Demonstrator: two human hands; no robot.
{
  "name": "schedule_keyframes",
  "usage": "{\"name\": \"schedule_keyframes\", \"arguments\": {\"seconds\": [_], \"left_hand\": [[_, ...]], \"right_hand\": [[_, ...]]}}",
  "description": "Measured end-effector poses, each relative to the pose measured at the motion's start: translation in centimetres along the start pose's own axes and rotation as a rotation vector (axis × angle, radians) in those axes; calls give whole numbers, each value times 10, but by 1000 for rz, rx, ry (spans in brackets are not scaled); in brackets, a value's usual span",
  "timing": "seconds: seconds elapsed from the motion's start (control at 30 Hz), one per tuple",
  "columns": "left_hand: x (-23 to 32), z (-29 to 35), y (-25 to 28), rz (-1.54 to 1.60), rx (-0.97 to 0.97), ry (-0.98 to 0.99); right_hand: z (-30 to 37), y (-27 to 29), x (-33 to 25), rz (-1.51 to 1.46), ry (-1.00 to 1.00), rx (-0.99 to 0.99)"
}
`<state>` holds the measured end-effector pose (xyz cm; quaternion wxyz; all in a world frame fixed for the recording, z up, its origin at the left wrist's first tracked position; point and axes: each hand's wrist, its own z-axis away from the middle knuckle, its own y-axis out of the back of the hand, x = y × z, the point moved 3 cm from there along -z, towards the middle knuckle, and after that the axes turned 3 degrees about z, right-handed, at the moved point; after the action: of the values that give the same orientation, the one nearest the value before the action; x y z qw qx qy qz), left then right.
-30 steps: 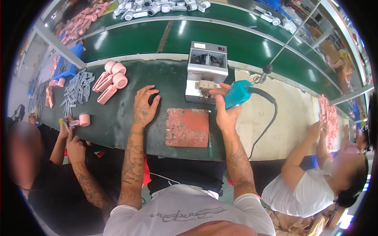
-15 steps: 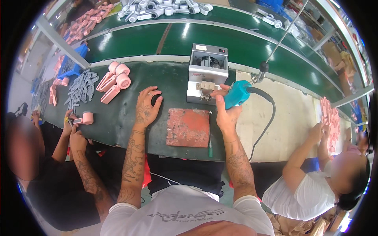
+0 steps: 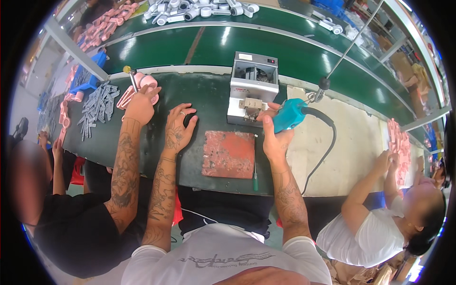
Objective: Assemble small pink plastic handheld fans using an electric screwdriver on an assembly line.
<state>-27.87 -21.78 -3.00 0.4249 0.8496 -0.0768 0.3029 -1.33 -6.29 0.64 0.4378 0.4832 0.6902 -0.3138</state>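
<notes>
My right hand [image 3: 277, 135] is wrapped round a teal electric screwdriver [image 3: 290, 115] that hangs from a cable. Its front end points left, toward the outlet of a grey and silver screw feeder [image 3: 255, 90]; the tip is hidden by my fingers. Flat on the dark green bench mat [image 3: 156, 128], my left hand [image 3: 178, 129] rests with its fingers spread, holding nothing. Between my arms lies a worn red square pad [image 3: 228, 154]. Along its right edge is a thin screwdriver with a green handle [image 3: 255, 184].
At left, a co-worker's hand [image 3: 140, 108] holds a yellow-headed tool [image 3: 128, 71] over pink handheld fans [image 3: 151, 83]. Grey strips [image 3: 98, 107] lie in a heap beside them. A green conveyor [image 3: 161, 47] runs behind the bench. Another person [image 3: 375, 223] works at right with pink parts.
The left co-worker's hand has reached forward to the pink fans with the yellow-headed tool. The pink fan nearest that person has moved away from its spot. My hands have barely moved.
</notes>
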Motion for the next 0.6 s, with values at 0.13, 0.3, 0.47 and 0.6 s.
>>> {"name": "schedule_keyframes", "arguments": {"seconds": [0.13,0.3,0.47,0.6], "left_hand": [[0,0,-1,-5,-5,-6],[0,1,1,-7,-2,-3],[3,1,-1,4,-1,3],[-1,3,-2,19,5,14]], "right_hand": [[-1,1,0,40,49,22],[-1,1,-1,-3,4,18],[2,2,1,-21,-39,23],[1,-1,-2,19,6,10]]}}
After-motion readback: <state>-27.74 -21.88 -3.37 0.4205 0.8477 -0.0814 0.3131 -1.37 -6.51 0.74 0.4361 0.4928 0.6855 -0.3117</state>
